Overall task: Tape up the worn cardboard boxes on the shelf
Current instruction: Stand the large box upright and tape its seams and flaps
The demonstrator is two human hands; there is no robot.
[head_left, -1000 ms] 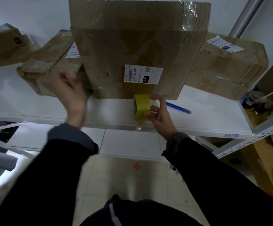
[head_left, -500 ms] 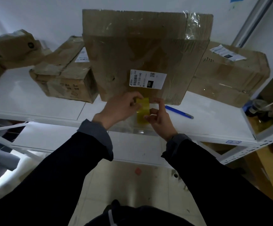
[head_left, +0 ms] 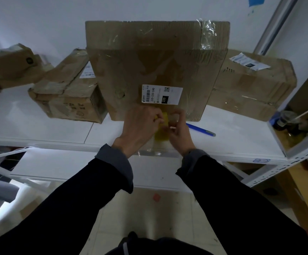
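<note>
Yellow tape roll [head_left: 162, 132] gripped by left hand [head_left: 141, 126], right hand [head_left: 179, 134].

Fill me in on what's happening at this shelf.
A person stands at a white shelf with both hands on a yellow tape roll near its front edge. The right hand holds the roll while the left hand picks at it, apparently to free the tape end. Just behind stands a large worn cardboard box bearing a shipping label. More battered boxes sit either side, and a blue pen lies beside the right hand.
</note>
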